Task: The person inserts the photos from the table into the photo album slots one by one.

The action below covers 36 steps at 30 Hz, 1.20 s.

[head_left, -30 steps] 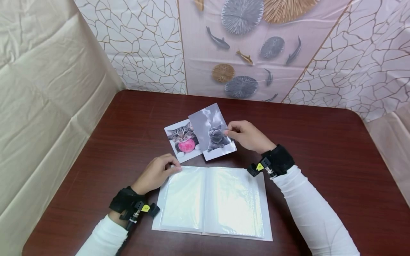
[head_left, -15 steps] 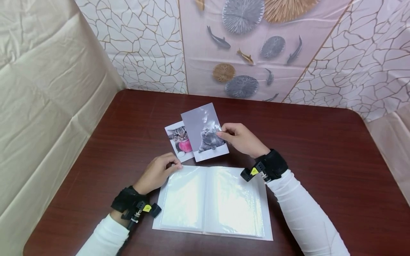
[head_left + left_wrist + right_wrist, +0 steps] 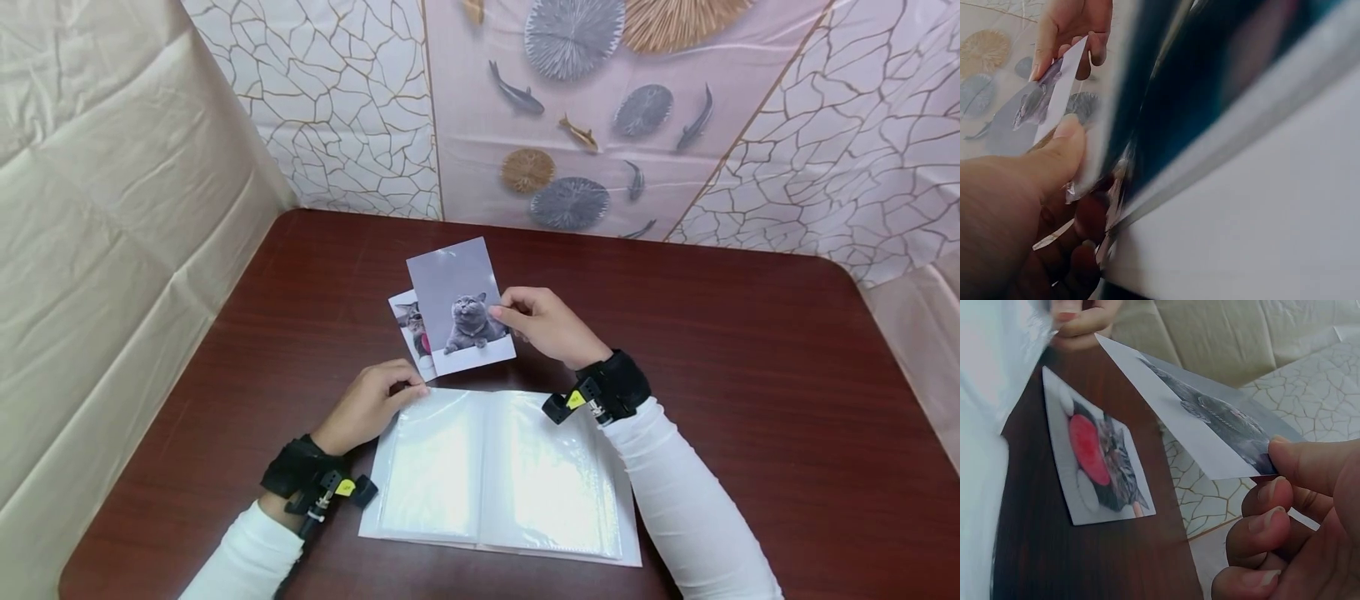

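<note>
My right hand (image 3: 551, 325) pinches the right edge of a photo of a grey cat (image 3: 450, 279) between thumb and fingers, holding it raised above the table in the right wrist view. Beneath it lies a second photo (image 3: 1100, 459), a tabby cat with a pink round thing, mostly covered in the head view. An open photo album (image 3: 435, 467) with clear, shiny pockets lies flat at the front. At its top left corner my left hand (image 3: 367, 408) pinches the album's page edge, thumb on top; the left wrist view shows plastic sleeve between thumb and fingers.
A dark red-brown wooden table (image 3: 750, 375) bears everything. Behind it hangs a patterned cloth (image 3: 360, 108), and a plain cream cloth (image 3: 112, 208) drapes along the left side. A strap with a small camera (image 3: 615, 383) sits on each wrist.
My right hand has drawn leftward with the grey cat photo, which now covers more of the tabby photo. The left hand stays at the album's corner.
</note>
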{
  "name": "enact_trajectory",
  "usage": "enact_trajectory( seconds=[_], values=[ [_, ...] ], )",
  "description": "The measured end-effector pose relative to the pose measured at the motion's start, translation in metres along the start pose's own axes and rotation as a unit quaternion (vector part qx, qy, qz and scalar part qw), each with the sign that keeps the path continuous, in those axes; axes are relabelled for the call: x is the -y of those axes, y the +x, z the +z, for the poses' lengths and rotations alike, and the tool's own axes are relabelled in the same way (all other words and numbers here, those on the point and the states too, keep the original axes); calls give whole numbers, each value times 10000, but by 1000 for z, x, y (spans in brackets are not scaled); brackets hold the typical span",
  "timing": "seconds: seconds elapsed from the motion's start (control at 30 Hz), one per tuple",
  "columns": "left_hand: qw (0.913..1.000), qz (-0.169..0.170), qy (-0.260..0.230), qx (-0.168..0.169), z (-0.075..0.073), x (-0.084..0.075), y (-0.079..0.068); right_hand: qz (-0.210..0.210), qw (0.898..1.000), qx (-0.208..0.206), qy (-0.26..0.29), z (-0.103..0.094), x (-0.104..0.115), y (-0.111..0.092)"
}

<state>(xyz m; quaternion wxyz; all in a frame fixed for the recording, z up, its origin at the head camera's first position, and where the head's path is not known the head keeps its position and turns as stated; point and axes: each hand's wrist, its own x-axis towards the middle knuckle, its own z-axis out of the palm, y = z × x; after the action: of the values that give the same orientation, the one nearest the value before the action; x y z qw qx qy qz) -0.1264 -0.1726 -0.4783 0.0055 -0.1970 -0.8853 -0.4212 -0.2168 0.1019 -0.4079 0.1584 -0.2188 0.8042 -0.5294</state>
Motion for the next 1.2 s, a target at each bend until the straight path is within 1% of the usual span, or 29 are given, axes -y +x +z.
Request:
enact_trajectory(
  seconds=[0.2, 0.4, 0.53, 0.77, 1.0, 1.2],
  values=[
    [9999, -17, -105, 77, -2, -1, -2, 155, 9995, -57, 262, 5, -6, 2],
    [9994, -320, -138, -10, -2, -3, -4, 218, 9992, -70, 342, 7, -12, 1],
    [9991, -393, -152, 11, -1, -1, -3, 192, 9993, -45, 317, 8, -13, 1],
    [9992, -337, -196, -40, 0, -1, -1, 109, 9995, 31, 284, 10, -15, 2],
    [9994, -96, -261, -183, 1, -1, 1, 72, 9995, 73, 285, 10, -17, 3],
    [9989, 44, -348, -299, 1, -1, 1, 174, 9995, 39, 275, 9, -22, 4]
  ],
)
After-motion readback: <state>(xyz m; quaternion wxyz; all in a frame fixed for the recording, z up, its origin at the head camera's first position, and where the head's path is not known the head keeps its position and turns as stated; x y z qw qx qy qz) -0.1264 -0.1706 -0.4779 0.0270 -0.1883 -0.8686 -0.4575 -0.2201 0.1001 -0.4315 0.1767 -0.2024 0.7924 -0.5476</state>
